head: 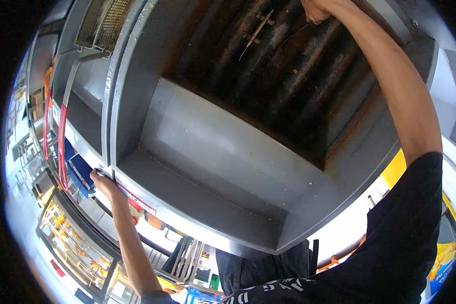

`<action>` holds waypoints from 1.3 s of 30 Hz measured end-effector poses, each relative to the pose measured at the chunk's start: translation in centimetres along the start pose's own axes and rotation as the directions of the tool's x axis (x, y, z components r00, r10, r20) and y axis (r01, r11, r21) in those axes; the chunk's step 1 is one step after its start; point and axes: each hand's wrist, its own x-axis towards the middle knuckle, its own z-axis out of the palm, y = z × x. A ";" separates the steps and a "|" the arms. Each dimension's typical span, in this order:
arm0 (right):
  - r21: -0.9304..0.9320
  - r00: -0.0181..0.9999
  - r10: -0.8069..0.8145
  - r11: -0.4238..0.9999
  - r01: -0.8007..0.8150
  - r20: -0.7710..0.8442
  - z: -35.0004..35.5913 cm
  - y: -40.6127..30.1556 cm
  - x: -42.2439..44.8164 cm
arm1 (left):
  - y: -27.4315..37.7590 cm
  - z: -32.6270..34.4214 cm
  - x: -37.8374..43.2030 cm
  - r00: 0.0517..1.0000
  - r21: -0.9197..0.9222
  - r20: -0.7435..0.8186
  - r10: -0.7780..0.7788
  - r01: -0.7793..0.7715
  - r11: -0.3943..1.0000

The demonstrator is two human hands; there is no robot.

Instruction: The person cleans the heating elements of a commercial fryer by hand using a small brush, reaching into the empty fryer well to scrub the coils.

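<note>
In front of me is a deep-fryer vat of grey metal, its lower well darkened and stained brown. My right hand reaches over the far end of that well, fingers curled and cut by the picture's top edge; whether they hold something cannot be seen. A slender pale metal rod, like a thermostat probe, lies along the well floor between small brownish fittings, left of that hand. My left hand is at the outer front edge, below the divider between two vats. Its fingertips are partly hidden, so its grip is unclear.
At left, a wire fryer basket sits in the neighbouring vat, its red-coated handle projecting over the front. A lit display case with food stands lower left. Crumbs dot the vat's front ledge.
</note>
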 end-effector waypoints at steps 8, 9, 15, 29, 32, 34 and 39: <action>0.005 0.998 0.061 0.998 -0.062 0.034 0.0 0.1 0.3 | 0.0 0.7 -0.7 0.998 -0.008 -0.057 0.007 -0.008 1.000; 0.002 0.996 0.052 0.999 -0.052 0.079 -0.2 0.0 0.4 | 0.1 0.8 -0.8 0.998 -0.001 -0.066 0.004 -0.004 1.000; 0.016 1.000 0.005 1.000 -0.005 -0.029 0.3 0.1 0.5 | -0.2 0.1 -0.1 0.999 -0.006 -0.040 -0.008 0.008 1.000; 0.035 0.994 -0.043 0.999 0.040 0.100 0.5 0.7 4.1 | 0.7 0.8 -1.7 0.989 0.130 0.034 0.142 -0.145 0.981; -0.002 0.985 -0.060 0.998 0.062 0.164 1.4 1.9 8.9 | 1.6 2.7 -4.1 0.985 0.205 -0.027 0.170 -0.161 0.966; -0.318 0.850 -0.260 0.845 0.430 0.458 0.6 0.9 8.3 | 2.1 3.3 -5.4 0.988 0.243 -0.048 0.148 -0.132 0.961; -0.144 0.958 -0.208 0.960 0.238 0.198 -1.4 2.3 1.9 | 1.3 1.6 -3.0 0.980 0.345 -0.025 0.199 -0.179 0.922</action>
